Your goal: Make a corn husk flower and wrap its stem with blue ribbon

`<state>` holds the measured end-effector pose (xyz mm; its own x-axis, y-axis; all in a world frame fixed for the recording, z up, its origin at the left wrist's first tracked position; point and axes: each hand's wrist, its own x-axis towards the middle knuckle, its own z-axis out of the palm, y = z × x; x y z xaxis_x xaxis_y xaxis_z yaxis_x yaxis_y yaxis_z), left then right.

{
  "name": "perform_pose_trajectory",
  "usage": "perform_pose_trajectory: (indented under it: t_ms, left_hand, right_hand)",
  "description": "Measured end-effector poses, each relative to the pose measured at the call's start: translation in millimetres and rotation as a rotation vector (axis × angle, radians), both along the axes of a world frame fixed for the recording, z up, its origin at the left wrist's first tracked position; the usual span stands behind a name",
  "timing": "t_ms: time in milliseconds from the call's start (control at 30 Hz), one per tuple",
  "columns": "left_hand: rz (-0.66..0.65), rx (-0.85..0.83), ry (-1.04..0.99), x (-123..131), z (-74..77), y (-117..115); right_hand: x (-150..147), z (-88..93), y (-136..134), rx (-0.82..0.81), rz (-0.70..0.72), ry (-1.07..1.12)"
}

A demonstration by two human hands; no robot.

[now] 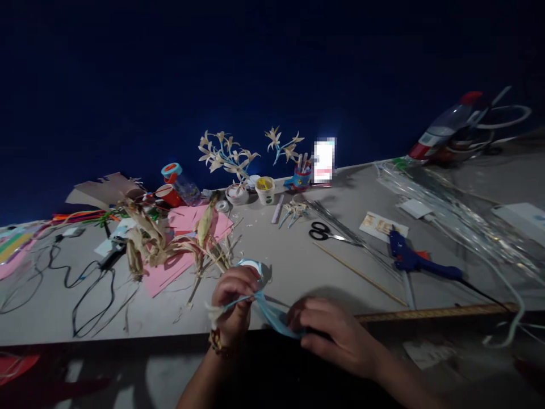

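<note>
My left hand (pixel 236 295) is closed on the thin blue-wrapped stem of a small pale flower (pixel 215 313), whose petals point left and are blurred. From the stem a strip of light blue tape (pixel 272 318) runs down to the right. Its other end is pinched in the fingers of my right hand (pixel 330 329). Just behind my left fingers lies a roll of tape (pixel 251 263) with a blue edge, partly hidden by the hand. Several small flowers with blue stems (pixel 293 212) lie farther back on the table.
Black scissors (pixel 321 231), a wooden stick (pixel 361 274) and a blue glue gun (pixel 409 258) lie to the right. Dried corn husks (pixel 147 236) and pink paper (pixel 159 279) cover the left. Flower branches (pixel 225 153) stand at the back, near a bottle (pixel 443 128).
</note>
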<state>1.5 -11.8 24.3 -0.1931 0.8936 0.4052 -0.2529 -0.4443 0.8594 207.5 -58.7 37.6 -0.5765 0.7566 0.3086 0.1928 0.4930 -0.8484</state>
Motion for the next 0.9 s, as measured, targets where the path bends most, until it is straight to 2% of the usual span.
perform_pose_trajectory:
  t_ms: [100,200,300,533,633,733,833,900]
  left_hand:
    - [-0.073,0.07,-0.142,7.8,1.2,1.1]
    - [-0.175,-0.04,-0.263,15.1,1.4,2.0]
    - [-0.177,-0.156,-0.329,20.6,-1.5,1.0]
    - [-0.202,-0.205,-0.305,27.3,-11.7,-4.7]
    - [-0.247,-0.213,-0.311,26.1,-17.0,-8.1]
    - [-0.285,-0.243,-0.294,24.2,-23.3,-10.6]
    - [-0.263,-0.254,-0.272,23.9,-27.2,-11.0]
    - [-0.262,-0.245,-0.265,24.9,-27.2,-10.1]
  right_hand:
    - [4.1,-23.0,-2.1,-0.126,-0.2,-0.036]
    - [7.5,-45.5,-4.0,-0.197,-0.487,-0.066]
    - [10.6,-58.1,-5.4,-0.17,-0.624,-0.007]
    - [13.0,-51.0,-0.3,-0.114,-0.549,0.136]
    - [17.8,-52.1,-4.6,-0.064,-0.514,0.128]
    - [24.9,-61.8,-19.7,-0.011,-0.534,0.003]
    - [33.5,-72.0,-35.2,-0.005,-0.576,-0.235]
    - [42.3,-72.6,-37.7,0.033,-0.518,-0.381]
